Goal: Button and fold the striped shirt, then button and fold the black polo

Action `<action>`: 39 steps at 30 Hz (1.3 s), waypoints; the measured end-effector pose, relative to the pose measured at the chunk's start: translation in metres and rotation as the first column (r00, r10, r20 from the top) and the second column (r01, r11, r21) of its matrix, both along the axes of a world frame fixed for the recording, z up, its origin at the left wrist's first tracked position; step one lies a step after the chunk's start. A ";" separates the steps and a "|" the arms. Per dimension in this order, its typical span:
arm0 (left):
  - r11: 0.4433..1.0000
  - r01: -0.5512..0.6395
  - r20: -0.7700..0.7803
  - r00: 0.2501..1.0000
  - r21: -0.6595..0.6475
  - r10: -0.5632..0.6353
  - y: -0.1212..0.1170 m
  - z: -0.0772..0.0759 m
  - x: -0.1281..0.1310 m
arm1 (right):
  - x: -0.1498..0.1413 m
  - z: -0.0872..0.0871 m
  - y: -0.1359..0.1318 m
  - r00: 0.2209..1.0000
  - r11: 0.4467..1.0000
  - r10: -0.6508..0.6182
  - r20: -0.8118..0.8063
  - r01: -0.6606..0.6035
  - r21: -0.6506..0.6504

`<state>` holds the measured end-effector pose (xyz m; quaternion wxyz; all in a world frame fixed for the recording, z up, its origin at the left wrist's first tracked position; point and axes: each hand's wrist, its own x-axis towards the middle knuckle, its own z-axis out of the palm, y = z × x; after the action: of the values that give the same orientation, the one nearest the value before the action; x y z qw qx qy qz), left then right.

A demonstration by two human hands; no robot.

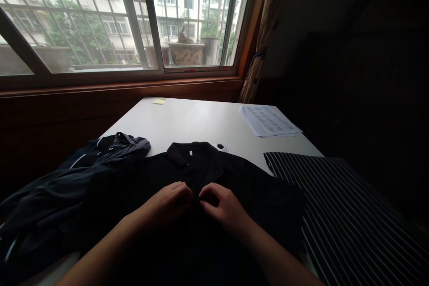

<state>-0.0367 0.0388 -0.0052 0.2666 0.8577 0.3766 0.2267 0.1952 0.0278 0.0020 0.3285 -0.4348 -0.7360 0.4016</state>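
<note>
A black polo shirt [234, 178] lies spread face up on the white table, its collar toward the window. A small pale label shows inside the neck. Over the front opening, just below the collar, my two hands almost meet. My left hand [174, 199] has its fingers curled closed on the left edge of the opening; its fingertips are partly hidden. Thumb and forefinger of my right hand [224, 208] pinch the cloth at the opening's right edge. The dark fabric hides how much cloth each hand holds.
The white table [187, 118] carries a dark garment pile [110, 156] at left and a black-and-white striped garment [335, 187] at right. Printed sheets [270, 120], a yellow sticky note [159, 101] and a round white object [220, 147] lie beyond the shirt. A barred window stands behind.
</note>
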 end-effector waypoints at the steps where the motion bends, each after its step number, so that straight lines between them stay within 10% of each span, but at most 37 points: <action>1: 1.000 0.004 0.005 1.000 0.002 -0.004 0.000 0.000 0.000 | 0.000 -0.001 0.000 1.000 1.000 0.001 0.004 -0.001 0.007; 20: 0.997 0.069 0.010 0.998 0.021 -0.070 0.000 -0.002 -0.002 | 0.002 -0.001 -0.001 0.999 0.995 -0.040 0.009 0.039 0.090; 28: 0.984 -0.106 -0.177 0.975 0.145 0.131 -0.014 0.000 0.020 | 0.002 0.001 -0.001 1.000 0.990 -0.003 -0.021 0.006 0.140; 39: 0.969 -0.203 0.105 0.970 -0.141 0.218 -0.012 0.007 0.021 | 0.000 -0.004 -0.001 0.996 0.991 -0.073 -0.060 0.079 0.105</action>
<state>-0.0157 0.0271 0.0022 0.3179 0.7787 0.4628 0.2801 0.1954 0.0273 -0.0022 0.3870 -0.4329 -0.7300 0.3605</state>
